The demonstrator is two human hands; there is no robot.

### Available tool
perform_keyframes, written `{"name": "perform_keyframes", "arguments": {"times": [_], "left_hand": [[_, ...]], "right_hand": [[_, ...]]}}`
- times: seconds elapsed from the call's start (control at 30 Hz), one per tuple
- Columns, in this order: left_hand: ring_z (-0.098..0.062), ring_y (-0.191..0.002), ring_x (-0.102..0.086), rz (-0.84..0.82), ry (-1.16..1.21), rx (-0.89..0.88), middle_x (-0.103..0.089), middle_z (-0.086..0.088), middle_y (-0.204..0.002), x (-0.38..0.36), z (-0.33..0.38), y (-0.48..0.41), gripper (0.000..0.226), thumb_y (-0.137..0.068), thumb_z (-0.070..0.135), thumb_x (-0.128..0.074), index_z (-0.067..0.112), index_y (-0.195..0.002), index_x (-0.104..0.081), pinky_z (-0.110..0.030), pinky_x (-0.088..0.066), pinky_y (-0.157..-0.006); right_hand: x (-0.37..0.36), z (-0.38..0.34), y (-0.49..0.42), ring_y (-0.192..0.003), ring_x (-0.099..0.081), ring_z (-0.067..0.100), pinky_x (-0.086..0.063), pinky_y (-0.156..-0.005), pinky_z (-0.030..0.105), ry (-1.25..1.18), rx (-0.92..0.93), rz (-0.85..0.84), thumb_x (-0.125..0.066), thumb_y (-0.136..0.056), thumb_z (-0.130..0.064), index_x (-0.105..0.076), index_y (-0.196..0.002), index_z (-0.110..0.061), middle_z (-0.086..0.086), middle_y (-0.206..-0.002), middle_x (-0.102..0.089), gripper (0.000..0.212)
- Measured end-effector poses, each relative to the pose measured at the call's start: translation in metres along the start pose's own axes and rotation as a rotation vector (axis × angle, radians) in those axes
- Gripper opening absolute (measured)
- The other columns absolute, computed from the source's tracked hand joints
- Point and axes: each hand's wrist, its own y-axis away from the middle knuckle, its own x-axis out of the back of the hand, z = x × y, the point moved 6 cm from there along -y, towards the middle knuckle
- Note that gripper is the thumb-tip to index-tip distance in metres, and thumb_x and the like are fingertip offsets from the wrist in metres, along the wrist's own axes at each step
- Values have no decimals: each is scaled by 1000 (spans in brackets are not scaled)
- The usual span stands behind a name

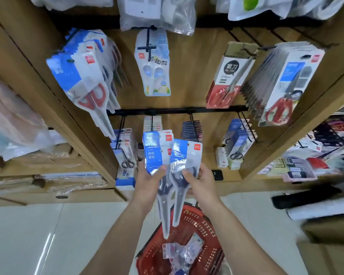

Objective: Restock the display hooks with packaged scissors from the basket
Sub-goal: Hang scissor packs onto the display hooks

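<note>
The hanging step is in hand: the left hand (147,180) grips one scissors pack (153,153) and the right hand (202,182) pinches a second pack (182,156), both above the red basket (203,225); next, I judge, a pack's hole must meet the hook (152,124) just above the fingers.

Light-brown wooden back panel (187,72) runs behind and above the grip. Clear plastic bags of white goods (157,14) sit far above it, with a white pouch with a green round patch (251,2) up-right. Pink and pale film-wrapped bundles (12,120) far left. Small black rectangular object (217,175) just right, on the wooden ledge. Long black flat item (302,199) and brown cardboard box (330,233) lower right. Glossy white floor tiles (48,235) below.
</note>
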Motion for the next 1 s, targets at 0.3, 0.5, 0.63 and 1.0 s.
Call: {"name": "perform_keyframes", "arguments": {"times": [0.3,0.5,0.63,1.0], "left_hand": [[-20,-107,-75,19,-113,62,-78,4,-113,-51,-60,21,41,-97,6,-70,45,-111,-72,-43,-60,-94],[-24,-104,-76,-100,-142,162,-78,-1,-115,-109,-107,10,34,-96,16,-73,19,-128,-63,-52,-60,-94],[-19,-99,-77,-147,-162,199,-80,4,-108,-148,-138,-8,24,-96,14,-72,30,-113,-67,-42,-61,-90],[-16,-100,-76,-159,-103,137,-79,8,-107,-217,-200,-87,29,-95,19,-74,33,-118,-62,-36,-59,-88]], "right_hand": [[73,56,-5,-112,-69,15,-54,-102,46,8,-49,15,-69,-99,-23,-61,-124,-26,-7,-117,-72,26],[133,93,-28,-106,-73,17,-58,-94,53,-8,-49,130,-66,-100,-27,-66,-122,-22,-4,-113,-76,22],[185,116,-61,-102,-74,21,-58,-92,59,-23,-53,231,-66,-101,-24,-67,-118,-23,-4,-109,-78,17],[277,151,-186,-98,-74,18,-58,-90,40,-31,14,359,-67,-100,-21,-62,-120,-15,0,-107,-76,22]]}}
